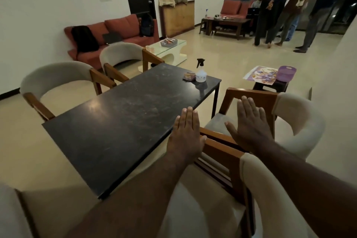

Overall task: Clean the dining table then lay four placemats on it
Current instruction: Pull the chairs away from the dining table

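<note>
The dark dining table (pixel 123 118) has a dusty, smeared top. At its far right corner stand a clear spray bottle (pixel 201 72) with a black trigger and a crumpled patterned cloth (pixel 189 76) beside it. Purple-patterned placemats (pixel 260 74) lie stacked on a small stool to the right of the table. My left hand (pixel 186 133) is held flat, palm down, over the table's near right edge, holding nothing. My right hand (pixel 249 123) is held flat with fingers apart above the seat of a chair, also empty.
Cushioned wooden chairs (pixel 286 121) stand on both long sides of the table, two at the left (pixel 58 81). A red sofa (pixel 116 33) and a glass coffee table (pixel 170 48) stand behind. Three people (pixel 289 6) stand at the far right.
</note>
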